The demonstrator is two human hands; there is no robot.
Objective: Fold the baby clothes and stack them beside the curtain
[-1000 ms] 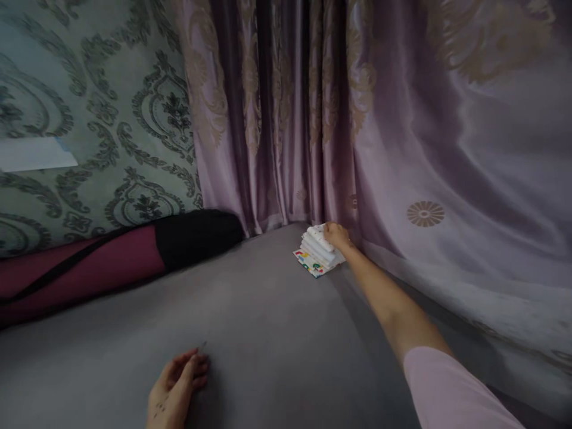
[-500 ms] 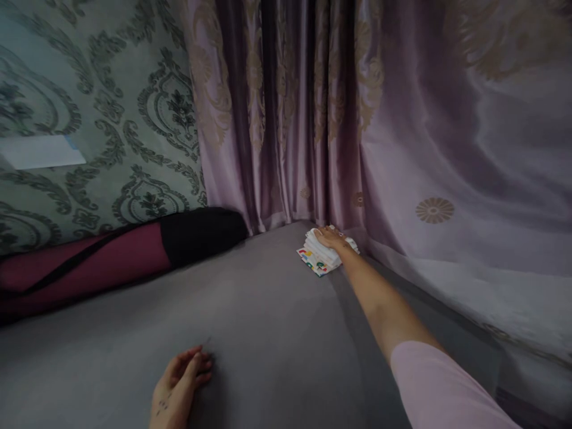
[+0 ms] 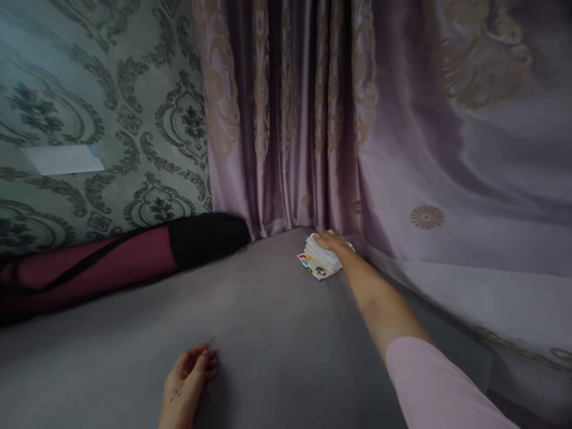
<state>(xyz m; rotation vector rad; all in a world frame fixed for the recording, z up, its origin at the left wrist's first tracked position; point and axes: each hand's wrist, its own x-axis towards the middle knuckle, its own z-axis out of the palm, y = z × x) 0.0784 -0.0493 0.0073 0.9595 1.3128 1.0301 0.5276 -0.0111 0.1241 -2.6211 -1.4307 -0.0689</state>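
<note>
My right hand (image 3: 329,240) reaches to the far corner of the grey bed surface (image 3: 268,310) and lies flat on top of a stack of folded white cloths (image 3: 320,255). The lowest layer of the stack shows a bright multicoloured print, and the palm hides part of the upper layers. Nearer to me, my left hand (image 3: 191,372) is held over the grey surface with its fingers curled and pinched. A thin dark line sticks out past those fingertips, too fine to name.
A long maroon and black bag (image 3: 102,262) lies along the patterned wall at the left. Mauve curtains (image 3: 295,119) hang behind the far corner and down the right side. A white sheet (image 3: 65,159) is on the wall.
The view has shifted slightly, so the wall and bag sit a little further right. My left hand appears slightly further right; my right hand remains on the cloth stack.
</note>
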